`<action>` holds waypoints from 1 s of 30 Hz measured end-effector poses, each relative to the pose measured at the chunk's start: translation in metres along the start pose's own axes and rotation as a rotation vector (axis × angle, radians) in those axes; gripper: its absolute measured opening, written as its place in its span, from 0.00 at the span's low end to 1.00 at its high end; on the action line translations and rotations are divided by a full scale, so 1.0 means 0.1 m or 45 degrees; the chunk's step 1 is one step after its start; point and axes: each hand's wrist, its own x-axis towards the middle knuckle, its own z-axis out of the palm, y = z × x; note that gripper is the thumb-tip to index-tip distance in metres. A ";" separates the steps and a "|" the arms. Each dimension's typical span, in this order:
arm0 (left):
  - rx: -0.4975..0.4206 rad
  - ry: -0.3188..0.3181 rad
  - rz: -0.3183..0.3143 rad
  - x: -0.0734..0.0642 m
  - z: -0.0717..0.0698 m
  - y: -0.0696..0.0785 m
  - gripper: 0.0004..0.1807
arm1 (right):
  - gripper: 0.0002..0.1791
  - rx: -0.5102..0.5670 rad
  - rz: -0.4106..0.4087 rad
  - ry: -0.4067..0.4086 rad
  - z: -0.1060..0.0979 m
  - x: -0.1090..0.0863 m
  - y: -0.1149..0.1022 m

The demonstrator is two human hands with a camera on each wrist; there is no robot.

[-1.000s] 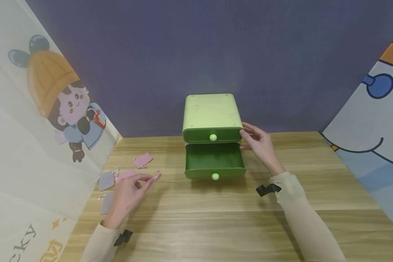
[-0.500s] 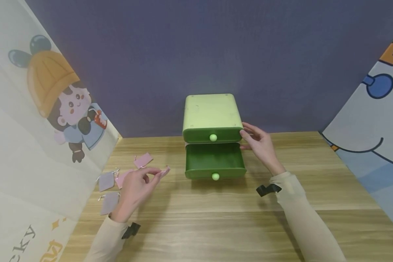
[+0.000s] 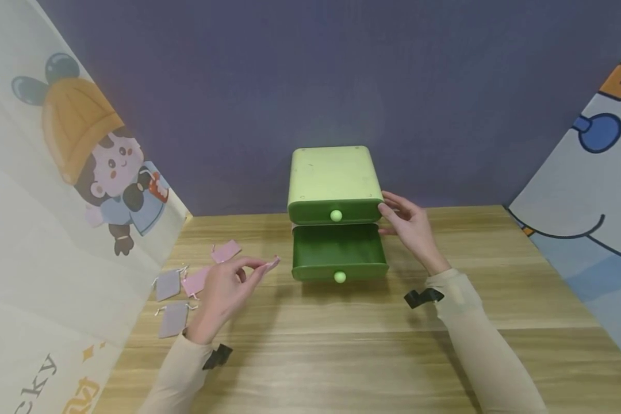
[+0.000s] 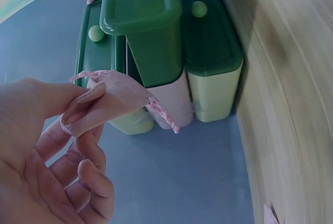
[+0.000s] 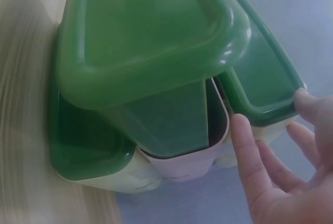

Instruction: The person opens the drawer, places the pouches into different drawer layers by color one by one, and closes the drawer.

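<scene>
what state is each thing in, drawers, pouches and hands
top drawer: closed
middle drawer: pulled open, nothing visible inside
bottom drawer: closed
held pink pouch: off the table, pinched
far pink pouch: lying on the table
near pink pouch: same
far gray pouch: same
near gray pouch: same
left hand: pinching the held pink pouch
right hand: touching the top drawer's edge

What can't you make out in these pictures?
Head view: the bottom drawer, hidden beneath the open middle drawer.
Head view: the inside of the upper drawer, behind its closed front.
Left wrist view: any contents of the pink pouch in the left hand, hidden by its cloth.
Right wrist view: the middle drawer's knob, cut off by the top edge.
</scene>
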 end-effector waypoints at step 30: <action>-0.136 -0.007 0.001 0.24 0.16 0.30 0.08 | 0.32 0.000 0.012 0.000 0.01 0.00 -0.01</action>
